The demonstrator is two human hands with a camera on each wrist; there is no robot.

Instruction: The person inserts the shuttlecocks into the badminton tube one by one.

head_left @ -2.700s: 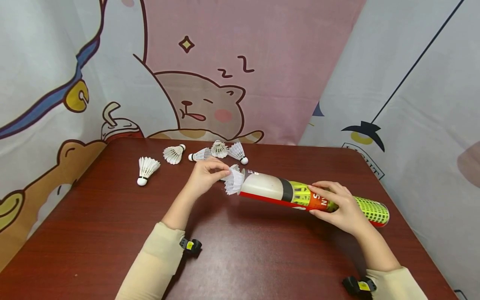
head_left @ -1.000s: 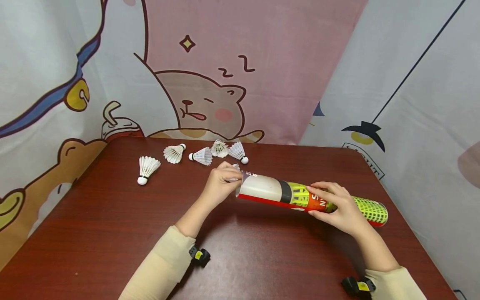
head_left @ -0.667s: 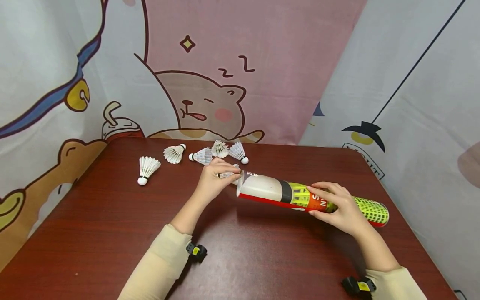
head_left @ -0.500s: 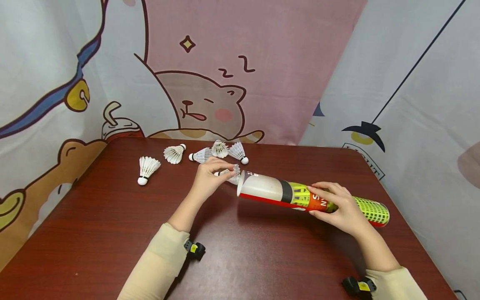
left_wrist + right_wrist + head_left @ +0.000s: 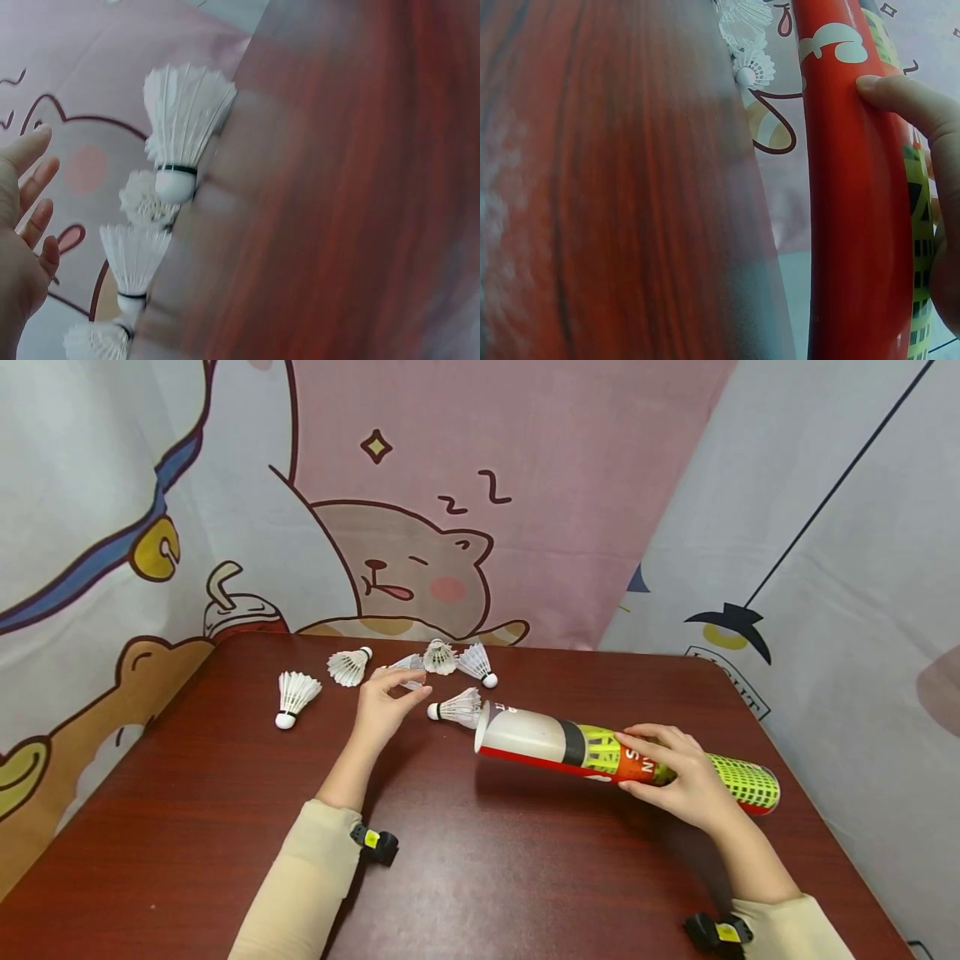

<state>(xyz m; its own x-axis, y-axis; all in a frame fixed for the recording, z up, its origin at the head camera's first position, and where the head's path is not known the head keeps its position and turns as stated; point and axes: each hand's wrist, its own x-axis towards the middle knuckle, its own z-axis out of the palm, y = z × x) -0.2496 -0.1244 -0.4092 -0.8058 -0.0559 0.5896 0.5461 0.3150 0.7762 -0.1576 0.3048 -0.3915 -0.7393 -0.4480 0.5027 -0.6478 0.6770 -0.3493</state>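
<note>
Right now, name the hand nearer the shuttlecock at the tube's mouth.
Left hand: just left of the shuttlecock, not touching; the right hand, farther right, grips the tube.

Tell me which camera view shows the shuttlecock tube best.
The head view: the shuttlecock tube shows end to end, partly covered by the right grip. The right wrist view gives a close-up of one stretch, mostly red; the left wrist view shows none.
</note>
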